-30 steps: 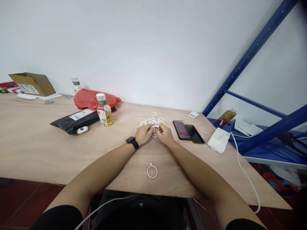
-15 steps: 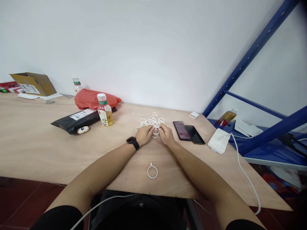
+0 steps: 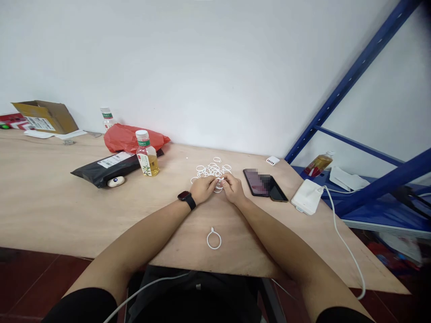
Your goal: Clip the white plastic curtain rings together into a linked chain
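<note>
Both hands meet over the near side of a pile of white curtain rings (image 3: 213, 169) on the table. My left hand (image 3: 202, 189) is closed, with thumb and forefinger pinched on a white curtain ring (image 3: 218, 191). From the other side, my right hand (image 3: 233, 189) pinches the same ring at its top, close to the left fingertips. The fingers hide part of this ring and some of the pile. Nearer to me, between my forearms, a single white curtain ring (image 3: 214, 248) lies flat with its small eyelet pointing away.
Right of the hands lie two phones (image 3: 259, 183), a white power bank (image 3: 307, 197) with a cable, and a white charger (image 3: 272, 160). To the left are a drink bottle (image 3: 147, 154), a black parcel (image 3: 101, 172), a red bag (image 3: 126, 138) and a cardboard box (image 3: 50, 117). A blue rack (image 3: 353, 80) borders the right.
The fingertips have shifted very slightly at the pinched ring. Both hands stay in the same place, and the lone ring and other objects have not moved on the table.
</note>
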A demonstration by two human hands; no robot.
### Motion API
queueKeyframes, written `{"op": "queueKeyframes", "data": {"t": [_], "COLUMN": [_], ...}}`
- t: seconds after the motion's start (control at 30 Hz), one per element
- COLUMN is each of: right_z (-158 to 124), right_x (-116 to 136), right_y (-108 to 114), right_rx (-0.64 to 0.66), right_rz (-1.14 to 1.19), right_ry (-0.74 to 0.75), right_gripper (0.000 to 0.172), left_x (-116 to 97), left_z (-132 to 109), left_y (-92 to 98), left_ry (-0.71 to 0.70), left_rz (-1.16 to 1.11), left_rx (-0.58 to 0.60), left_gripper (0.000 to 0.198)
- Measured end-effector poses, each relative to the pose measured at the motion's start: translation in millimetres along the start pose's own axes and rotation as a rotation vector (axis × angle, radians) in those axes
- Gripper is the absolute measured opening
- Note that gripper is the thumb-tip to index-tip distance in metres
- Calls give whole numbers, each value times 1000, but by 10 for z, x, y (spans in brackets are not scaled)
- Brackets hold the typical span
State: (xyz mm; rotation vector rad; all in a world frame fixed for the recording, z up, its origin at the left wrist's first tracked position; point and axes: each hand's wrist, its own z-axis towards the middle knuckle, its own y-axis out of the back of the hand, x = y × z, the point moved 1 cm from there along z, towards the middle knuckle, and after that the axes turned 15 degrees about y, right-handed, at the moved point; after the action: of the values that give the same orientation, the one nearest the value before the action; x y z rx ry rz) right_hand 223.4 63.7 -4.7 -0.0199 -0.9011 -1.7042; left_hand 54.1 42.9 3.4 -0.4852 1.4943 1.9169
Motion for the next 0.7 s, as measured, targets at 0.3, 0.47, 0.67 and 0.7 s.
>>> {"op": "queueKeyframes", "data": {"t": [0.3,0.47,0.67,0.7], "right_z": [10,12,20,21], "right_x": [-5,6,11,9], "right_y": [7,12,14,14], "right_rx": [9,18,21,17], "right_rz": [-49,-38,-45,-49], "right_ry": [12,33,32,31], "right_gripper": [18,21,23,23], "left_x": [-14,-24,-17,-10], "left_z": [-11,-16,-16,-15], "left_y": [9,13,10,7], "left_ry": [9,10,10,9], "left_rz": [-12,-23,-38,-48], "left_rx": [-11,-16,-9,-12], "left_gripper": [32,32,31,30]}}
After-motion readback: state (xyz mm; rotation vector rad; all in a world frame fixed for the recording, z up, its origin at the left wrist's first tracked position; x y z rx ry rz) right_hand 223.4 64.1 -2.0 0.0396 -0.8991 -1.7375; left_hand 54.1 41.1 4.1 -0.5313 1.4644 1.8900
